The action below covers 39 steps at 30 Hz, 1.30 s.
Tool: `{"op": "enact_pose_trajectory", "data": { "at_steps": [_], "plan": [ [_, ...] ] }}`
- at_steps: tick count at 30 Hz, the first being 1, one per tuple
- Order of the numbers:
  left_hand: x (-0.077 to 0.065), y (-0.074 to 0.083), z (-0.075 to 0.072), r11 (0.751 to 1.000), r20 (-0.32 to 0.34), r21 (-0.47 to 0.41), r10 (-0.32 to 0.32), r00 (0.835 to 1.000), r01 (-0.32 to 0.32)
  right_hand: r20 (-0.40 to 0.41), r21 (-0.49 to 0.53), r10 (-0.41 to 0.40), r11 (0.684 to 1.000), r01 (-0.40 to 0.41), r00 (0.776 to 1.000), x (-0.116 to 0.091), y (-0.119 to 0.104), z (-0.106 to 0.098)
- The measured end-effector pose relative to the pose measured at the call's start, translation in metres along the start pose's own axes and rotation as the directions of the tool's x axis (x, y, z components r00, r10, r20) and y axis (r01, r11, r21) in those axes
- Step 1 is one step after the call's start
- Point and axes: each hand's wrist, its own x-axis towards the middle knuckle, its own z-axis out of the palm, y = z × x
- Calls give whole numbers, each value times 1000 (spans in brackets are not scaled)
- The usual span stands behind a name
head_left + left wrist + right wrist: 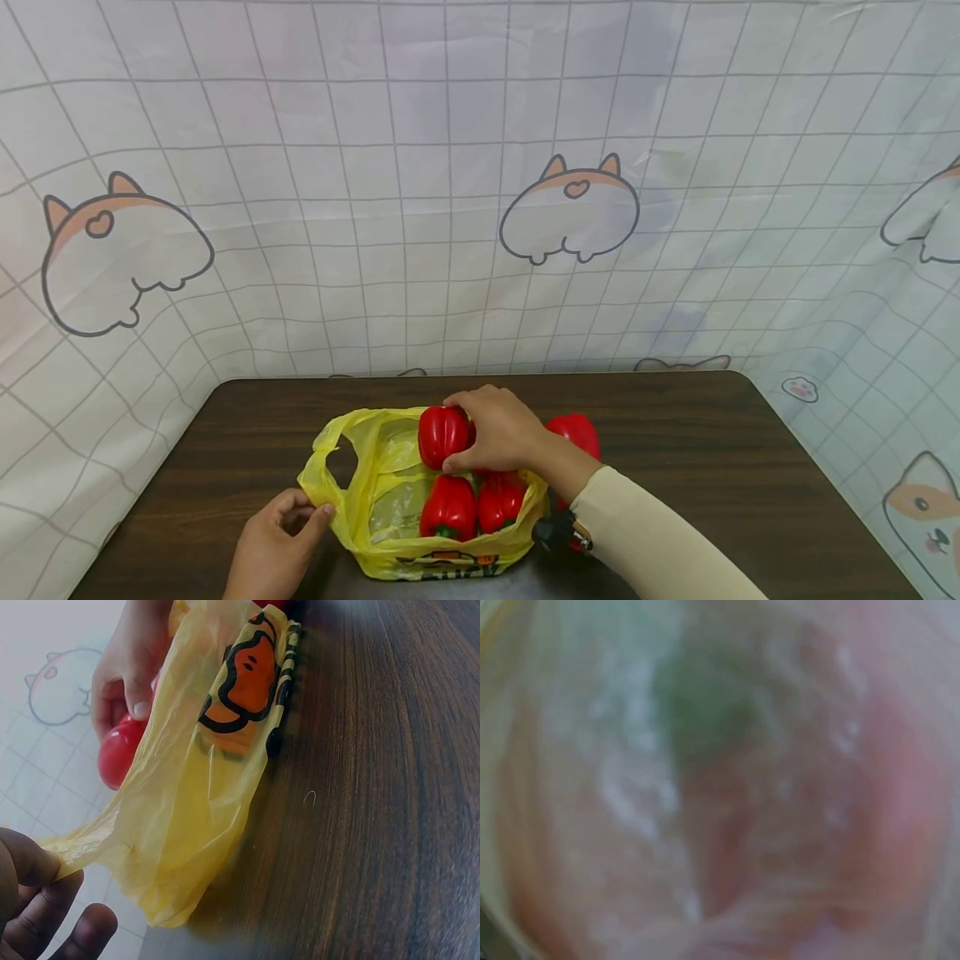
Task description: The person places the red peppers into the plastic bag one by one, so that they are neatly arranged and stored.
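Observation:
A yellow plastic bag [352, 521] with a printed front lies open on the table. My left hand [276, 546] pinches its left edge by the handle, drawing the plastic taut in the left wrist view. Over the bag's opening, my right hand [501, 432] grips a red bell pepper [441, 437] between thumb and fingers. Two more red bell peppers sit inside the bag at the front, one in the middle [448, 508] and one to its right [500, 502]. The right wrist view is a blur of red, green and filmy plastic.
Beyond my right forearm, another red bell pepper [576, 432] rests on the table outside the bag, partly hidden by the arm. The dark wood table [675, 467] ends at a white grid-patterned curtain [420, 208] at the back and sides.

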Motion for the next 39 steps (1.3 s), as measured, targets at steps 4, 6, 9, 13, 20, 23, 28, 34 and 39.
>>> {"op": "enact_pose_trajectory", "data": {
  "at_steps": [4, 6, 9, 13, 20, 23, 28, 34, 39],
  "plan": [
    [0, 0, 0, 1000, 2, 1, -6, 1000, 6, 11, -12, 5, 1000, -4, 1000, 1, 0, 2],
    [0, 1, 0, 1000, 3, -1, -9, 1000, 9, 15, -23, 7, 1000, -7, 1000, 1, 0, 2],
    [-1, 1, 1, 1000, 5, -2, -10, 1000, 10, 23, -47, 9, 999, -8, 1000, 1, 2, 2],
    [-1, 1, 1, 1000, 7, -2, -7, 1000, 7, 41, -79, 13, 997, -10, 999, 0, 4, 3],
    [-2, 2, 2, 1000, 2, -1, 2, 1000, -2, 71, -114, 3, 994, 5, 997, -4, 9, 2],
    [-1, 3, 2, 1000, -1, 4, 0, 1000, 0, 76, -113, 6, 994, 3, 997, -7, 11, -2],
    [0, 3, 3, 1000, -4, 8, 3, 1000, -3, 61, -78, 3, 997, 2, 998, -15, 16, -14],
    [1, 3, 3, 1000, -2, 6, 26, 1000, -26, 20, -29, -2, 1000, 2, 1000, -29, 27, -25],
    [2, 3, 3, 999, 7, 6, 41, 999, -41, -9, -15, -2, 1000, 2, 1000, -42, 35, -29]
  ]
}}
